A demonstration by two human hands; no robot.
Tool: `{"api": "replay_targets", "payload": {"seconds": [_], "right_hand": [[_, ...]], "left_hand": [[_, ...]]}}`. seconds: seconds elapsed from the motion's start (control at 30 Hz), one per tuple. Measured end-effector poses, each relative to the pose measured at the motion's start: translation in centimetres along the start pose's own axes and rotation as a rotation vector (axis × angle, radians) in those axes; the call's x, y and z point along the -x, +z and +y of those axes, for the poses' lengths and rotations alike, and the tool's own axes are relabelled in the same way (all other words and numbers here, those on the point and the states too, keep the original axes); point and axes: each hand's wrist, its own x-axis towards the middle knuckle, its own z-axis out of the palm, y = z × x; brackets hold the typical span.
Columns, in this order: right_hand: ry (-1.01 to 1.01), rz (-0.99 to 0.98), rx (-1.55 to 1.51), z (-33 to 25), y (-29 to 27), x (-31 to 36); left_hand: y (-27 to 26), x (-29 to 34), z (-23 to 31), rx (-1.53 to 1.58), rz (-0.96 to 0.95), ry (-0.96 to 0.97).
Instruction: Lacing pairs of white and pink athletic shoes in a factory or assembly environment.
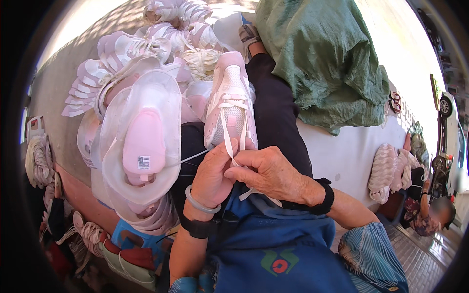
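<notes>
A pink and white sneaker [229, 100] lies on my lap, toe pointing away, with white laces [229, 141] hanging from its tongue toward me. My left hand [212, 178] and my right hand [268, 173] meet just below the shoe's opening, both pinching the lace ends between their fingers. A grey bangle and a dark wristband sit on my left wrist, a black band on my right. To the left stands a pile of clear plastic shoe forms [141, 141] with a pink insert on top.
A heap of pink and white sneakers [146, 44] fills the upper left. A large green sack [322, 63] rests at upper right. More shoes [386, 171] lie at right, near another person [435, 210]. A blue stool [134, 239] stands lower left.
</notes>
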Motion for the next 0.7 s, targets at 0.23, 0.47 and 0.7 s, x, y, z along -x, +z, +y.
{"api": "replay_targets", "payload": {"seconds": [0.23,0.47,0.7], "right_hand": [[-0.085,0.007,0.053,-0.2,-0.2,0.5],[-0.338,0.254,0.159,0.3,-3.8,2.7],[0.114,0.313,-0.007,2.6,-6.6,4.3]], "left_hand": [[-0.6,-0.1,0.3,-0.046,-0.15,-0.03],[-0.9,6.2,4.0,0.029,0.017,0.244],[-5.5,19.9,10.3,0.094,-0.078,0.812]]}}
